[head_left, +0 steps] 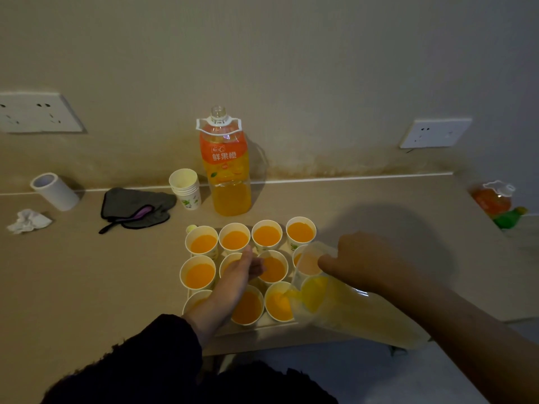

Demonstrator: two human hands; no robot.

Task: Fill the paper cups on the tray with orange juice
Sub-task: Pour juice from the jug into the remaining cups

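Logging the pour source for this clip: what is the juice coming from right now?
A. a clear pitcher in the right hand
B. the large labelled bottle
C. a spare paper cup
A: the right hand tilts a clear pitcher whose juice runs into a front-row paper cup; the orange juice bottle stands upright, untouched.

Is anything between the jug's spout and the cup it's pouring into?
Nothing visible. The jug, held by the right hand, pours straight into the front cup; the left hand lies over cups to the left of the stream.
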